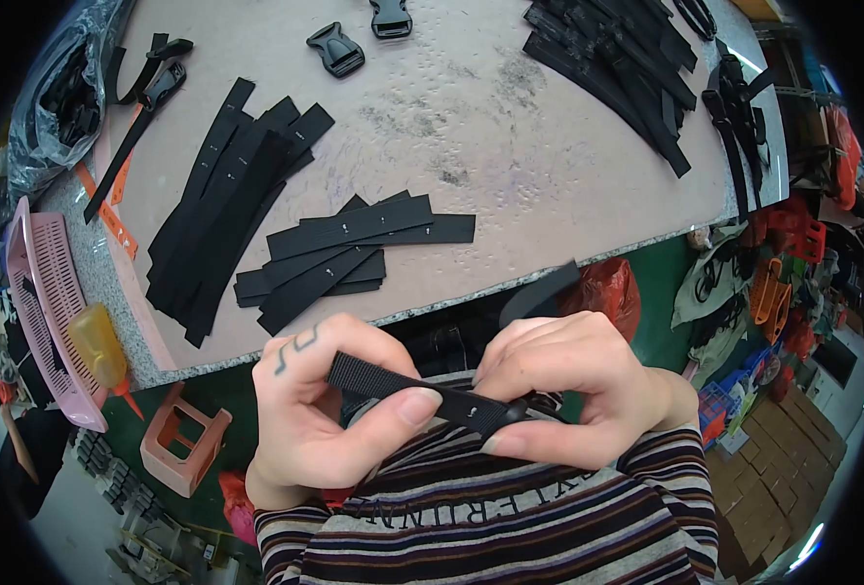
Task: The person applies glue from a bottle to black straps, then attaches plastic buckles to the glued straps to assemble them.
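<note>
In front of my chest, a short black webbing strap (393, 384) with a small white mark runs between both hands. My left hand (305, 414) pinches it, thumb on top and fingers curled beneath. At the strap's other end, my right hand (578, 385) is closed, its thumb and forefinger around a dark rounded piece that I cannot tell the kind of. A blurred black strap tail (549, 291) rises behind the right-hand knuckles. On the table ahead lie a small pile of black straps (349, 229) and a larger bundle of straps (222, 195).
Two black buckles, a near one (336, 51) and a far one (391, 18), lie at the table's far side. More straps (617, 68) are heaped at right. A pink basket (57, 302), yellow bottle (98, 346) and pink stool (186, 439) stand left; a red bag (609, 292) is beyond the edge.
</note>
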`<state>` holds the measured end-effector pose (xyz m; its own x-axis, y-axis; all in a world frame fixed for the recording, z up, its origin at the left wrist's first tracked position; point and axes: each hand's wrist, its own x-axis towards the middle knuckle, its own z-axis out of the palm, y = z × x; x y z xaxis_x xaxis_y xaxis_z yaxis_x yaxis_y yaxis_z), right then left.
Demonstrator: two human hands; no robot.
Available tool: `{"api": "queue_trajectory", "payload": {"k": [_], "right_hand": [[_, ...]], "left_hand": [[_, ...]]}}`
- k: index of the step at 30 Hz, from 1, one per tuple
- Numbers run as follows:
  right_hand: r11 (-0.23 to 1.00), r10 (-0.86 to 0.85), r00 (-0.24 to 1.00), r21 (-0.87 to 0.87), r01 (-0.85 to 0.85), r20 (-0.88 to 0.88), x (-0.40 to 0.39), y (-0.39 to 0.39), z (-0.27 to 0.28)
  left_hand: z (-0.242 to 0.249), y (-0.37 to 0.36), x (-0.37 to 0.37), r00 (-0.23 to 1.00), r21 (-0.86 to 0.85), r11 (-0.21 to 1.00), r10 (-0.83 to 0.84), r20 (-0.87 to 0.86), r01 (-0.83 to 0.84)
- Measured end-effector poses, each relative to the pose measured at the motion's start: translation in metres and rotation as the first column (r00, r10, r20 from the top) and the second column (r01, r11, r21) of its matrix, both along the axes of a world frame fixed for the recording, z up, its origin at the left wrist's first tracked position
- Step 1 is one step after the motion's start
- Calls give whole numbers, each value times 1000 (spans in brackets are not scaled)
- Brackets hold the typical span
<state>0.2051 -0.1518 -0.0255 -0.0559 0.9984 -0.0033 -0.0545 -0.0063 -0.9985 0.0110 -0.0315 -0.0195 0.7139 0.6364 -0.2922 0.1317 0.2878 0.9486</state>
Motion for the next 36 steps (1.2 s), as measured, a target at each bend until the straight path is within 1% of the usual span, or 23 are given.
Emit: {"api": "queue_trajectory", "payload": {"k": [3, 6, 12, 15, 18, 21, 23, 24, 25, 26, 28, 30, 31, 32, 34, 35, 36], "right_hand": [[996, 48, 999, -77, -49, -20, 3, 0, 3], [1000, 3, 1000, -24, -3, -9, 1, 0, -1], [999, -11, 998, 52, 8, 63, -1, 0, -4], [997, -33, 995, 68, 27, 93, -1, 0, -5], [996, -83, 994, 33, 81, 75, -3, 4, -1], [988, -144, 977, -30, 151, 155, -7, 1, -4], [991, -132, 984, 0, 133, 121, -7, 0, -10], [990, -140, 981, 13, 140, 137, -4, -2, -10], [979, -200, 970, 67, 192, 136, -5, -2, -11], [979, -203, 969, 50, 197, 139, -4, -5, -11], [979, -196, 970, -32, 203, 144, 0, -6, -8], [970, -207, 978, -126, 208, 23, 3, -3, -8], [969, -219, 974, -126, 210, -58, 5, 0, -10], [973, -205, 972, -132, 190, -114, 7, -2, -12], [981, -164, 958, -141, 134, -235, 14, -6, -12], [942, -141, 966, -329, 63, -219, 22, -7, -3], [923, -147, 966, -381, 56, -214, 26, -7, 0]], "left_hand": [[-1, -1, 0, 1000, -14, 1000, -7, 23, 7], [-2, -2, 0, 1000, 21, 1000, 5, 5, -5], [-4, -4, -3, 999, 90, 996, 28, -33, -25], [-4, -5, -3, 997, 185, 983, 17, -73, -3], [-4, -6, 3, 996, 354, 935, 7, -85, 24], [-5, -6, 7, 994, 422, 905, 2, -109, 45], [-1, -5, 8, 983, 409, 909, 2, -186, 76], [-1, -6, 12, 981, 400, 912, -16, -193, 94], [-1, -10, 13, 977, 294, 954, 9, -214, 55], [-1, -12, 15, 979, 279, 960, 17, -201, 40], [-12, -10, 17, 990, 292, 955, -21, -138, 61], [-11, -10, 30, 997, 109, 992, 69, -45, -64], [-15, -6, 31, 998, 102, 993, 58, 3, -58], [-16, -3, 33, 998, 133, 990, 53, 17, -55], [-20, 3, 35, 997, 100, 992, 81, 5, -81], [-23, 7, 36, 999, 136, 991, 21, -28, -17], [-25, 7, 39, 999, 115, 993, 20, -27, -17]]}}
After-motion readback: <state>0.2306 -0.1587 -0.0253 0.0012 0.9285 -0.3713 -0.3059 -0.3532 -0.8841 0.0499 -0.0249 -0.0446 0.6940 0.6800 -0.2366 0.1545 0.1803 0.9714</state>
